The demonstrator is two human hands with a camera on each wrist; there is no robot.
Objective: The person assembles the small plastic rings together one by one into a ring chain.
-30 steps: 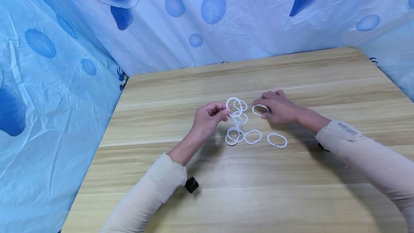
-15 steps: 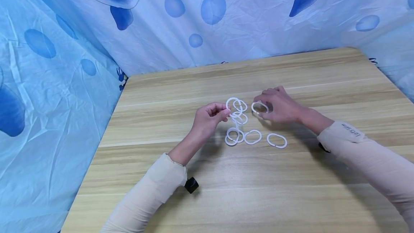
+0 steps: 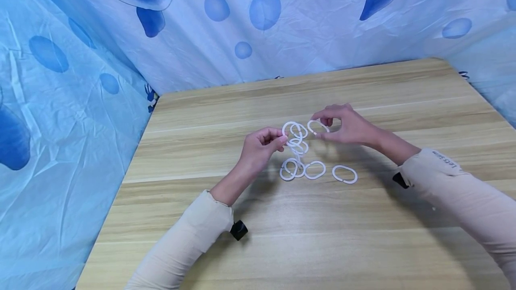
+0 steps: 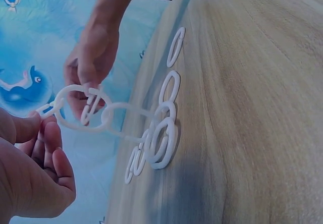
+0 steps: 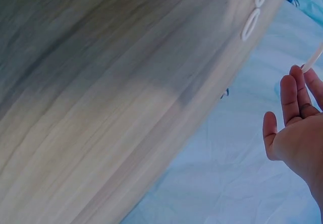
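My left hand (image 3: 260, 147) pinches the end link of a chain of white plastic oval links (image 4: 83, 128) between thumb and fingers. The chain hangs from there, its lower links reaching the table. To the right, my right hand (image 3: 350, 124) pinches one separate white link (image 3: 309, 125) between thumb and fingertips, above the table and close to the chain. A small gap shows in this link's side. In the right wrist view only part of the link (image 5: 313, 57) appears at the fingertips. Whether it touches the chain, I cannot tell.
Two loose white links lie on the wooden table (image 3: 306, 245): a nearer-chain link (image 3: 324, 169) and a far-right link (image 3: 356, 176). Several more links show around the chain. A blue sea-print curtain (image 3: 201, 57) hangs behind and left of the table.
My right hand has lifted its link off the table and brought it up and left, closer to the chain. The left hand stays in place with its grip unchanged.
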